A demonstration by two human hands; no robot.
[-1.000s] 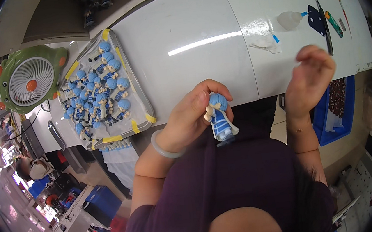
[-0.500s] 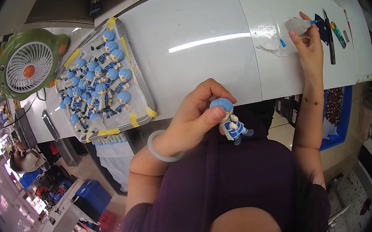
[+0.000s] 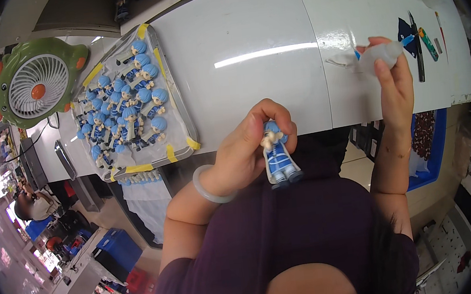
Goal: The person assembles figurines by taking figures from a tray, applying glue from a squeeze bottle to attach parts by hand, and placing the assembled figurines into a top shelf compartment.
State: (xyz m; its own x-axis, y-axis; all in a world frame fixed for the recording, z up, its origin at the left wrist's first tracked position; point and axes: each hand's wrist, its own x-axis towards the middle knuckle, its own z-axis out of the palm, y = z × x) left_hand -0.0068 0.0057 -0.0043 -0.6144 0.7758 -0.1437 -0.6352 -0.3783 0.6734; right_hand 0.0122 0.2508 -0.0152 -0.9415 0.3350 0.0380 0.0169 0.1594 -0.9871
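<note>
Close to my body, my left hand (image 3: pixel 255 142) is closed around the head of a small blue-haired figurine (image 3: pixel 280 159) in a blue and white outfit with dark shoes. Its legs point down toward me. Over the right part of the table, my right hand (image 3: pixel 394 81) grips a whitish squeeze bottle (image 3: pixel 378 58) with a blue needle tip pointing right. Partly hidden behind that bottle lies another small clear item (image 3: pixel 341 60) with a blue tip. At the left, a tray (image 3: pixel 186 117) edged with yellow tape holds several similar figurines (image 3: pixel 128 109).
A green animal-shaped fan (image 3: pixel 38 84) stands left of the tray. At the table's right lie a dark blue cloth piece (image 3: pixel 405 31), a black pen-like tool (image 3: pixel 418 50), a green-orange cutter (image 3: pixel 428 44) and a thin brush (image 3: pixel 441 33). Below the right edge is a blue bin (image 3: pixel 440 151).
My right hand has brought the squeeze bottle lower, nearer me. In my left hand the figurine has turned, its front now facing up and its legs pointing more toward my body.
</note>
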